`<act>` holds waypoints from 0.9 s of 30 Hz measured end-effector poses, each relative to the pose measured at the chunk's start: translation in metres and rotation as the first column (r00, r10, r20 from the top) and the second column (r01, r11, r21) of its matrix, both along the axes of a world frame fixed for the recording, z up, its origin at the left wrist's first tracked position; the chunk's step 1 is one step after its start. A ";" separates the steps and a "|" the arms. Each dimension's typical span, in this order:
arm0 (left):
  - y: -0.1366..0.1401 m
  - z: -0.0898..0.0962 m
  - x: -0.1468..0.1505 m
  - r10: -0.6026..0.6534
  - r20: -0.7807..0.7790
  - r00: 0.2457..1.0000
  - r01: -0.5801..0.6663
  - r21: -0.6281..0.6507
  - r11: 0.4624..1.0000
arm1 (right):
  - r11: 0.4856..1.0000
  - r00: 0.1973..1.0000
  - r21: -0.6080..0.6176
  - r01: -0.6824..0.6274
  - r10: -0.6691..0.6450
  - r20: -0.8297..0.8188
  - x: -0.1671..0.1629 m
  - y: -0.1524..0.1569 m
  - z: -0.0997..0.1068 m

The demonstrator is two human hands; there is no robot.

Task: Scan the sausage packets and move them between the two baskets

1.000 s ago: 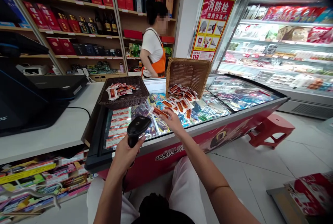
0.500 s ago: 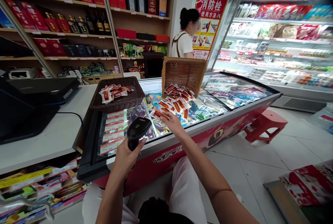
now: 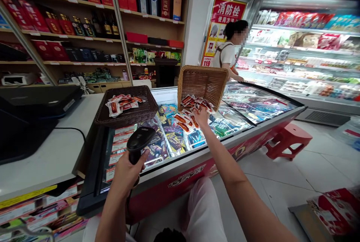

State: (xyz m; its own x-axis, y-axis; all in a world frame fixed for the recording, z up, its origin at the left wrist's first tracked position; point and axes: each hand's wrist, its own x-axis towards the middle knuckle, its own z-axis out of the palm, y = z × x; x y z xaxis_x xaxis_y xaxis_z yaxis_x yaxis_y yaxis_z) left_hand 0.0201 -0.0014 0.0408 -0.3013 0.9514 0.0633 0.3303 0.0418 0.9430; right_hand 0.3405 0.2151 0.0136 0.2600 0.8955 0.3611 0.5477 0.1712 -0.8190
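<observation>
My left hand (image 3: 127,172) is wrapped round the handle of a black barcode scanner (image 3: 140,138), held above the near left part of the chest freezer. With fingers bent in and closed, my right hand (image 3: 201,117) is on a packaged sausage at the mouth of a tan wicker basket (image 3: 219,70); its fingertips are partly hidden. The basket lies tipped on its side on the freezer lid, with several vacuum-packed sausages (image 3: 183,126) spilling out of it. More sausage packs (image 3: 114,108) lie in a flat dark brown basket (image 3: 153,111) to the left.
Below both baskets is the glass-topped chest freezer (image 3: 180,156), full of ice creams. A white counter (image 3: 63,144) with black checkout equipment stands left. A person (image 3: 227,54) is behind the freezer's far side. On the right are a red stool (image 3: 289,139) and a lit fridge (image 3: 300,56).
My right hand has moved right, from a sausage pack at the front of the spill to the packs by the basket mouth. The scanner has shifted slightly left. The other person has moved right.
</observation>
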 end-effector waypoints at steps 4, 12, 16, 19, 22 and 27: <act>0.013 0.004 -0.014 0.006 0.013 1.000 -0.005 -0.026 1.000 | 0.973 0.969 0.128 0.194 -0.211 0.131 -0.057 0.017 0.019; 0.023 0.001 -0.042 0.094 0.061 0.994 -0.092 -0.044 0.995 | 0.896 0.772 -0.089 -0.435 0.422 0.476 -0.244 0.067 0.073; 0.019 -0.003 -0.052 0.138 0.066 0.988 -0.136 -0.041 0.990 | 0.849 0.707 -0.357 -0.388 0.523 0.475 -0.335 0.089 0.077; 0.017 -0.003 -0.057 0.158 0.096 0.983 -0.155 -0.044 0.987 | 0.826 0.725 -0.454 -0.332 0.532 0.438 -0.382 0.097 0.071; 0.016 -0.004 -0.059 0.162 0.122 0.979 -0.156 -0.061 0.986 | 0.822 0.746 -0.479 -0.307 0.520 0.415 -0.401 0.099 0.061; 0.018 -0.006 -0.059 0.149 0.135 0.980 -0.143 -0.051 0.988 | 0.842 0.838 -0.445 -0.305 0.459 0.295 -0.390 0.100 0.048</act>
State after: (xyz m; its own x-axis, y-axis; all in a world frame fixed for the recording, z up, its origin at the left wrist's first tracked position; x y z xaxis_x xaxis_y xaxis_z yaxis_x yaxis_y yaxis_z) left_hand -0.0387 0.0170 0.0344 -0.4401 0.8976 -0.0260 0.1850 0.1189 0.9755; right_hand -0.0498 0.3156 0.0614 -0.2188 0.9756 -0.0165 0.7773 0.1641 -0.6073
